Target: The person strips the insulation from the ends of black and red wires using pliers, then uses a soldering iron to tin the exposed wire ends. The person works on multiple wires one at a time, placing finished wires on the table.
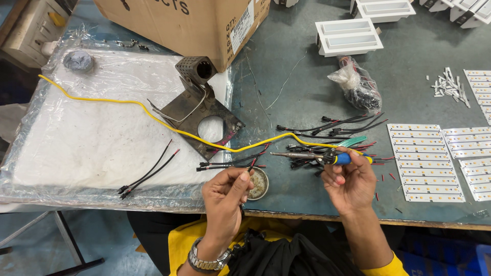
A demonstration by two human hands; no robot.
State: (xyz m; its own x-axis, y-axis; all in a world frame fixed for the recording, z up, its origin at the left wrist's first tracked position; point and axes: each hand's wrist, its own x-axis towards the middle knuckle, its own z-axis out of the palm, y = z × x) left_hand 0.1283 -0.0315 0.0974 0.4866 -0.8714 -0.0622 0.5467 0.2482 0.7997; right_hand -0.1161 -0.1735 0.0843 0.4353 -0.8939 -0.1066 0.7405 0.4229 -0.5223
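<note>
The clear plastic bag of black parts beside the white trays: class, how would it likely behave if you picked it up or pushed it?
The plastic bag looks crumpled and knotted at the top, so it would probably sag and change shape when lifted. It lies slumped on the green table, so a push would likely slide or deform it, not roll it. Its thin film may feel slippery.

Soldering iron (327, 156) blue-yellow handle, yellow cord (153, 116); wire leads (232, 163) black-red; table (307, 82) grey-green.

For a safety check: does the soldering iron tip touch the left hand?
Apart. In the head view, the soldering iron tip ends over the table, with a clear gap above the left hand.
</note>
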